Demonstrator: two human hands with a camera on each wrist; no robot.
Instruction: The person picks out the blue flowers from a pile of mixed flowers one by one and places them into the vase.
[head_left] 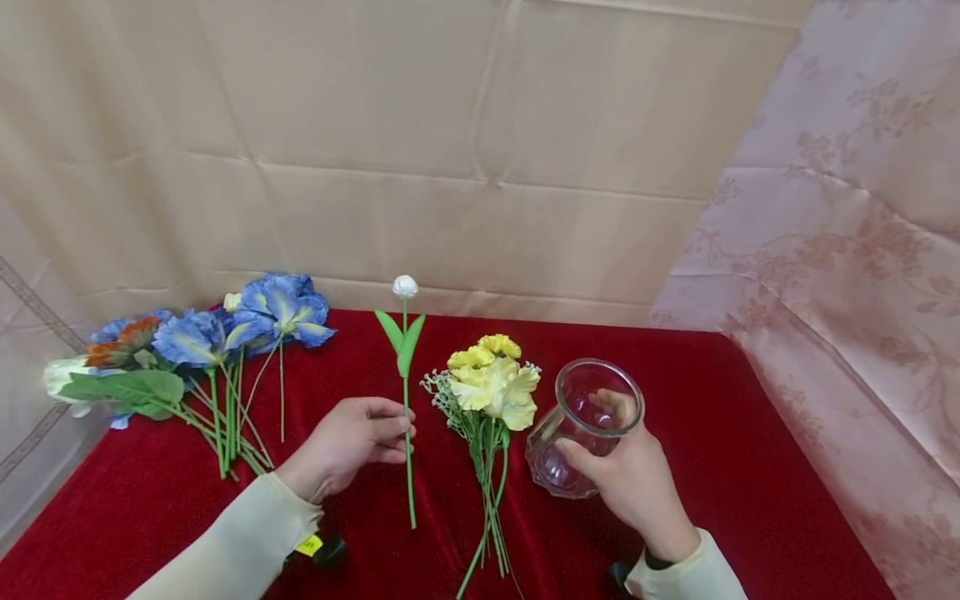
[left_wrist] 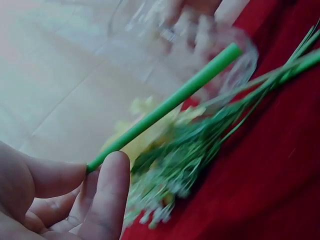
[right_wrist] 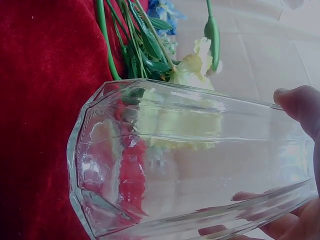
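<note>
My left hand (head_left: 360, 442) pinches the green stem of an artificial white tulip (head_left: 405, 287) between thumb and fingers. The tulip stands upright, its two leaves above my hand and the stem's cut end below. In the left wrist view that stem (left_wrist: 170, 105) runs out past my fingertips. My right hand (head_left: 637, 475) grips a clear glass vase (head_left: 551, 450) round its upper part, thumb on the near side and fingers on the far side. The vase leans, its mouth tipped up to the right; the right wrist view shows its faceted wall (right_wrist: 175, 150) with no stems inside.
Between my hands lies a bunch of yellow flowers (head_left: 495, 392), stems toward me. At the left, blue irises (head_left: 281, 308), an orange flower (head_left: 123, 342) and a white bloom (head_left: 67, 379) lie piled on the red cloth (head_left: 720, 433). Beige curtain (head_left: 450, 167) hangs behind the table.
</note>
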